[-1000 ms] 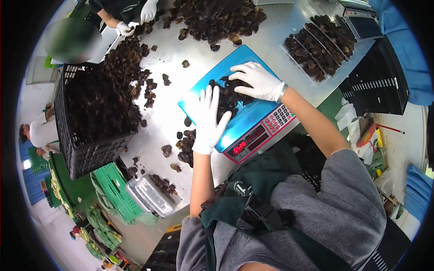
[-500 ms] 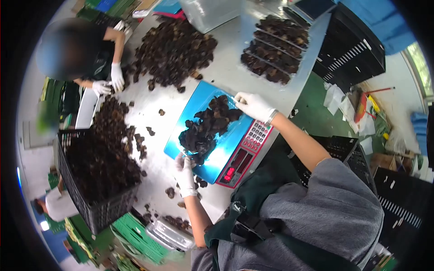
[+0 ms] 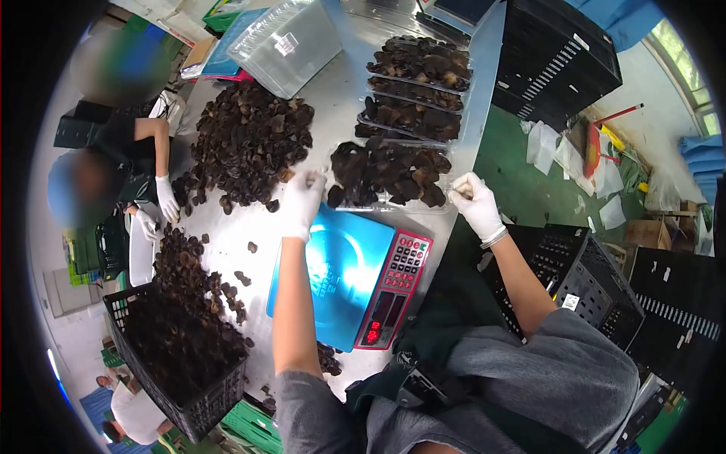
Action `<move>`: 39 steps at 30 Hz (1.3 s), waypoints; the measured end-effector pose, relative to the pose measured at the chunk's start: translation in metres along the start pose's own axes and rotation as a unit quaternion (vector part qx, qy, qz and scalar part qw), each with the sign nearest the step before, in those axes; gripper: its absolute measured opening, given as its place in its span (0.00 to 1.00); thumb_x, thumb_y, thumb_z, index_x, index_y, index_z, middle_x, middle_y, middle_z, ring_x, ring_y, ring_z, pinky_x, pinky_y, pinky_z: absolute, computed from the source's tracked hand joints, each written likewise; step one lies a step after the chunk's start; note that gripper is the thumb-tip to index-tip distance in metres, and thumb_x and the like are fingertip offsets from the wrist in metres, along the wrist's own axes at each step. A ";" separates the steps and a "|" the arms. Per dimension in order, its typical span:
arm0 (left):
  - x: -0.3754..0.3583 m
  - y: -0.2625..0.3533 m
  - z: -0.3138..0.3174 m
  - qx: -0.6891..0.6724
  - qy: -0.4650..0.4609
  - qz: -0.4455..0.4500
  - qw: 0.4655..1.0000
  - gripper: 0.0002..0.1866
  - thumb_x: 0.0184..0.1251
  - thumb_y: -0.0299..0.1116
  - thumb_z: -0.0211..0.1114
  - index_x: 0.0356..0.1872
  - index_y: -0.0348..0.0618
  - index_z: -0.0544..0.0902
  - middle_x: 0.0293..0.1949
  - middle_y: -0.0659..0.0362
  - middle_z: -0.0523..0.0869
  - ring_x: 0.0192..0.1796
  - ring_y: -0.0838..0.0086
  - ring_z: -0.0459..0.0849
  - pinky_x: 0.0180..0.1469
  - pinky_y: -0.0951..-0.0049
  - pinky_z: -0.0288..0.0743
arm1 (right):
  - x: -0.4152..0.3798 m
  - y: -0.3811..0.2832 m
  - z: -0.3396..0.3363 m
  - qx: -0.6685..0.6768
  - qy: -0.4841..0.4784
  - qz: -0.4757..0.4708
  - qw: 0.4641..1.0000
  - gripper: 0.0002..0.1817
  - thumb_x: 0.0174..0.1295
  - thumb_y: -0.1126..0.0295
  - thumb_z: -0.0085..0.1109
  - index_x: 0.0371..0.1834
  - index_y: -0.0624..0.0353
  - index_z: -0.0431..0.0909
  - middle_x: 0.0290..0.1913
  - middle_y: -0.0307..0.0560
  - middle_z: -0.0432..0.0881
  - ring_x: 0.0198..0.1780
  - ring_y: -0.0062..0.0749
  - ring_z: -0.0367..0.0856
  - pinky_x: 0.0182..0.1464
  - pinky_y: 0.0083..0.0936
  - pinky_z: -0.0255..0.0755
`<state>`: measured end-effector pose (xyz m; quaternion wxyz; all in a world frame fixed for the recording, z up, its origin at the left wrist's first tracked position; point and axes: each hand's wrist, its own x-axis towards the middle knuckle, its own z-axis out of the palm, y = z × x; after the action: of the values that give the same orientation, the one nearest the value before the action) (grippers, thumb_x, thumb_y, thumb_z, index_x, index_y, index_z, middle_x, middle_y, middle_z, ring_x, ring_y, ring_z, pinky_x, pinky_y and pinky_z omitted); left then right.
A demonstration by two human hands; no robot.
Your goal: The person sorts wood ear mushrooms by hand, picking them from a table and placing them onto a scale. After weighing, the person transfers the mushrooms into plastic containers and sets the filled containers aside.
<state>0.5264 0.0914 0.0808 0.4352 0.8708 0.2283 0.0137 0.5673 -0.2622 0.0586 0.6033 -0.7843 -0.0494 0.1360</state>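
Note:
A clear plastic tray (image 3: pixel 393 206) filled with dark wood ear mushrooms (image 3: pixel 393 170) lies at the near end of a row of filled trays (image 3: pixel 416 91), just beyond the scale. My left hand (image 3: pixel 302 204), in a white glove, is at its left end with the fingers curled in. At the right end my gloved right hand (image 3: pixel 478 208) has thumb and fingers pinched together at the tray's edge. The exact finger contact is hard to see on both sides. Below the tray, the scale's blue plate (image 3: pixel 333 265) is bare, and its red panel (image 3: pixel 393 291) has a lit display.
A large mushroom heap (image 3: pixel 253 140) covers the table's far left. Stacked clear trays (image 3: pixel 287 45) stand behind it. A black crate (image 3: pixel 181 393) full of mushrooms is at near left. Across the table, a co-worker's gloved hands (image 3: pixel 166 198) touch loose mushrooms. Black crates (image 3: pixel 556 60) stand right.
The filled tray has gone from the scale to the near end of the tray row, carried by both hands. The view has shifted, and the scale appears lower.

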 end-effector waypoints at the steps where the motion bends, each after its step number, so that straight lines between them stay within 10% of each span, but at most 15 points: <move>1: 0.021 -0.008 0.008 0.013 -0.005 0.023 1.000 0.10 0.65 0.33 0.63 0.42 0.38 0.84 0.29 0.56 0.87 0.31 0.75 0.84 0.37 0.72 0.76 | 0.001 0.010 0.002 0.007 0.004 0.003 1.000 0.10 0.58 0.76 0.66 0.35 0.61 0.72 0.28 0.38 0.80 0.30 0.15 0.75 0.36 0.18 0.72; 13: 0.062 -0.010 0.036 0.178 -0.167 -0.153 0.958 0.07 0.59 0.30 0.64 0.38 0.46 0.86 0.30 0.52 0.87 0.28 0.65 0.86 0.34 0.67 0.79 | -0.015 0.074 0.047 -0.013 -0.065 0.152 0.986 0.11 0.60 0.69 0.66 0.32 0.61 0.73 0.26 0.45 0.83 0.28 0.21 0.79 0.35 0.24 0.73; 17: 0.080 -0.045 0.053 0.245 -0.122 -0.078 0.959 0.07 0.58 0.31 0.64 0.35 0.47 0.87 0.37 0.47 0.88 0.45 0.52 0.86 0.51 0.62 0.78 | -0.006 0.068 0.046 -0.009 -0.076 0.157 0.985 0.09 0.61 0.70 0.65 0.32 0.62 0.74 0.26 0.44 0.83 0.28 0.20 0.78 0.32 0.24 0.72; 32: 0.093 -0.031 0.050 0.196 -0.068 -0.049 0.977 0.11 0.60 0.33 0.64 0.43 0.46 0.87 0.44 0.46 0.87 0.49 0.53 0.85 0.54 0.63 0.77 | 0.019 0.063 0.046 0.015 -0.146 0.211 0.966 0.12 0.63 0.63 0.64 0.31 0.60 0.76 0.28 0.43 0.83 0.29 0.20 0.79 0.34 0.21 0.72; 37: -0.015 0.014 -0.015 0.106 0.098 0.171 0.975 0.19 0.69 0.38 0.58 0.58 0.44 0.79 0.54 0.46 0.83 0.58 0.50 0.80 0.60 0.59 0.73 | 0.012 0.032 0.026 -0.174 -0.224 0.220 0.933 0.22 0.61 0.48 0.63 0.38 0.59 0.82 0.23 0.36 0.78 0.24 0.20 0.73 0.29 0.24 0.68; 39: -0.095 -0.005 -0.034 0.049 0.184 0.085 0.978 0.16 0.71 0.38 0.59 0.55 0.43 0.81 0.53 0.48 0.84 0.56 0.52 0.81 0.60 0.59 0.73 | 0.002 0.041 0.018 -0.144 -0.231 0.158 0.949 0.15 0.66 0.57 0.60 0.35 0.59 0.81 0.24 0.36 0.79 0.25 0.15 0.72 0.27 0.20 0.65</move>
<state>0.4318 0.0804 0.1152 0.3395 0.8900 0.2301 0.1992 0.5608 -0.2560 0.0148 0.4264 -0.8076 -0.0819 0.3991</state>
